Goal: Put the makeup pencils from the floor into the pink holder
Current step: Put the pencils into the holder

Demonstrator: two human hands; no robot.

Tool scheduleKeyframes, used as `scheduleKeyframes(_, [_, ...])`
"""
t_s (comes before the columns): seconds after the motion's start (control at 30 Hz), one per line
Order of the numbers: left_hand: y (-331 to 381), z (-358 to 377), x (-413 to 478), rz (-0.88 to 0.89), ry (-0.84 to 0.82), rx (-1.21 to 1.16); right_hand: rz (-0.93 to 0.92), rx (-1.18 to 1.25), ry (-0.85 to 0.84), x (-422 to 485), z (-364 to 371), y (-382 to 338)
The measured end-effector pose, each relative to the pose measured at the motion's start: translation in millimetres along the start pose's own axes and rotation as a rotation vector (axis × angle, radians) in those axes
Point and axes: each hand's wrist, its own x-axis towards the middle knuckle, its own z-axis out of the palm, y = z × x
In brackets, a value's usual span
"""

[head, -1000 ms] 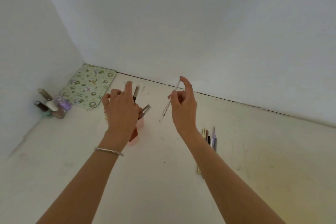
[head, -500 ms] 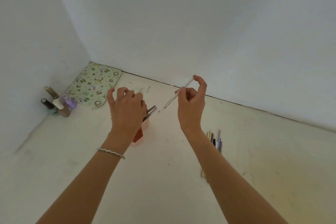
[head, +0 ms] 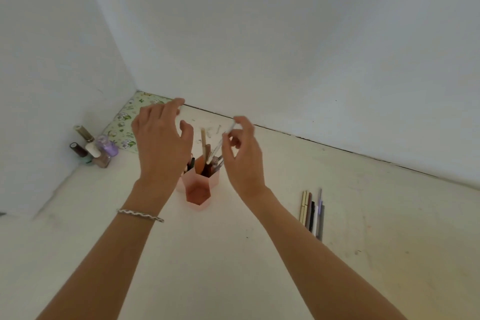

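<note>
One pale makeup pencil (head: 221, 143) is pinched between thumb and fingertips of my right hand (head: 241, 161). Its long axis is steep, the upper end tilted right, the lower tip among the stored pencils (head: 205, 148) in the pink holder (head: 198, 196), which stands on the floor (head: 233, 254) below and just left of that hand. My left hand (head: 161, 143) hovers spread over the holder's left side, holding nothing. Remaining pencils (head: 313, 213) lie in a row on the floor, well right, long axes pointing away from me. The right hand is nearer. Judgement: release, then reach right.
</note>
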Motion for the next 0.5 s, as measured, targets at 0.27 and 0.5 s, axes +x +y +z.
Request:
scheduleKeyframes(0.27, [19.1,5.3,-23.5,-0.010,0.002,-0.081,-0.302,-0.357,-0.002,-26.1,9.7,25.4])
scheduleKeyframes(0.5, [110.8,80.2,-83.9,0.005,-0.582,-0.101,0.210,-0.185,0.253,-15.3,-81.6,58.4])
